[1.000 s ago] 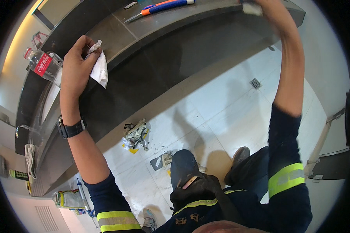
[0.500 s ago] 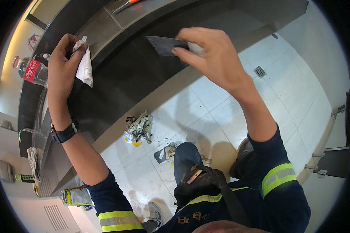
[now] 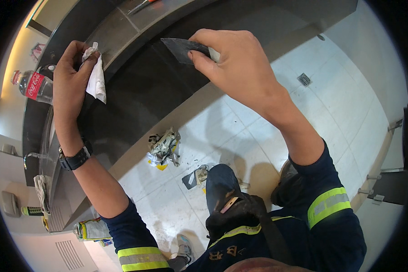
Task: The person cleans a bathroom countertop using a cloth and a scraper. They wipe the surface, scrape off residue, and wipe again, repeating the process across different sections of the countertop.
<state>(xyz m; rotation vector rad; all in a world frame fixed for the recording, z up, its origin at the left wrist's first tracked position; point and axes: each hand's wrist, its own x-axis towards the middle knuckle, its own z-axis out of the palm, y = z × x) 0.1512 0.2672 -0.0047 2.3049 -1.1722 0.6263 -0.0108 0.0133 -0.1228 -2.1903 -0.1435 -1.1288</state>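
My left hand [image 3: 69, 81] is closed, pinching a crumpled white tissue [image 3: 96, 85] that hangs down from the fingertips beside the counter edge. A black watch sits on that wrist. In my right hand [image 3: 242, 63] is a scraper [image 3: 179, 49], a dark, flat, slant-edged blade held between thumb and fingers, with a pale part showing by the palm. The blade points left in front of the dark counter front [image 3: 136, 86], and I cannot tell whether it touches it. Behind my left hand lies a clear plastic bottle [image 3: 44, 89] with a red label and cap.
An orange-handled tool [image 3: 143, 5] lies on the counter top. Crumpled wrappers [image 3: 164, 147] and a dark flat piece [image 3: 190, 180] are on the pale tiled floor, which has a drain [image 3: 304, 80]. A faucet [image 3: 31, 156] and a grey cloth [image 3: 41, 192] are at left.
My right hand has moved a little left with the scraper and is less blurred. My left hand keeps the tissue, nearly in the same place.
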